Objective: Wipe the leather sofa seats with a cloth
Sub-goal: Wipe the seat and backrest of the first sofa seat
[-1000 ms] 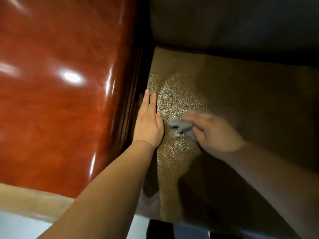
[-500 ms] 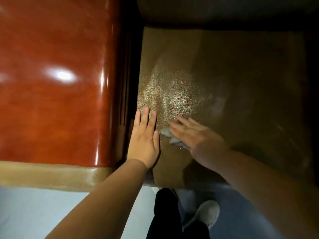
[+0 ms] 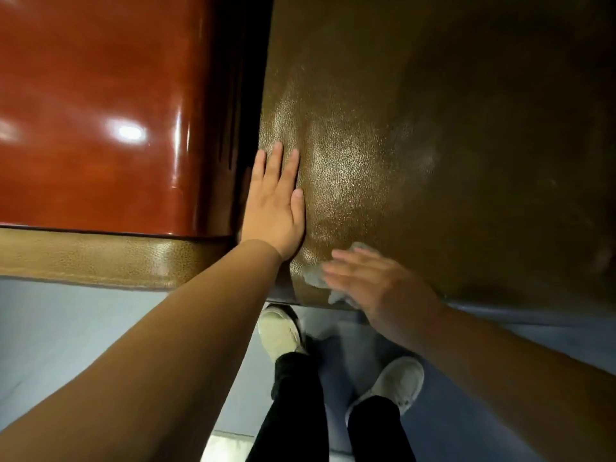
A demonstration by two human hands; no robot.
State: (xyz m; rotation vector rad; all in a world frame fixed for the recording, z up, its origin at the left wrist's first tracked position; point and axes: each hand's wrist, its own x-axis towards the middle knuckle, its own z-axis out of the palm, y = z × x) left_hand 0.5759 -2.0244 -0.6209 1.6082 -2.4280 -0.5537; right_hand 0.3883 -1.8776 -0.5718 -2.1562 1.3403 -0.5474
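The brown leather sofa seat (image 3: 416, 155) fills the upper right of the head view. My left hand (image 3: 275, 205) lies flat on its left edge, fingers straight, beside the armrest. My right hand (image 3: 376, 285) is blurred at the seat's front edge, with its fingers stretched out flat. It presses a small grey cloth (image 3: 315, 276) onto the leather. Most of the cloth is hidden under the hand; bits show at the fingertips and below the palm.
A glossy red-brown wooden armrest (image 3: 100, 111) runs along the left, with a leather-covered front band (image 3: 100, 258) below it. My legs in black trousers and white shoes (image 3: 280, 331) stand on the pale blue floor (image 3: 66, 328) before the seat.
My right hand has dragged the cloth from the middle-left of the seat back to its front edge. The view has tilted down, so the floor and shoes now show. My left hand stays flat.
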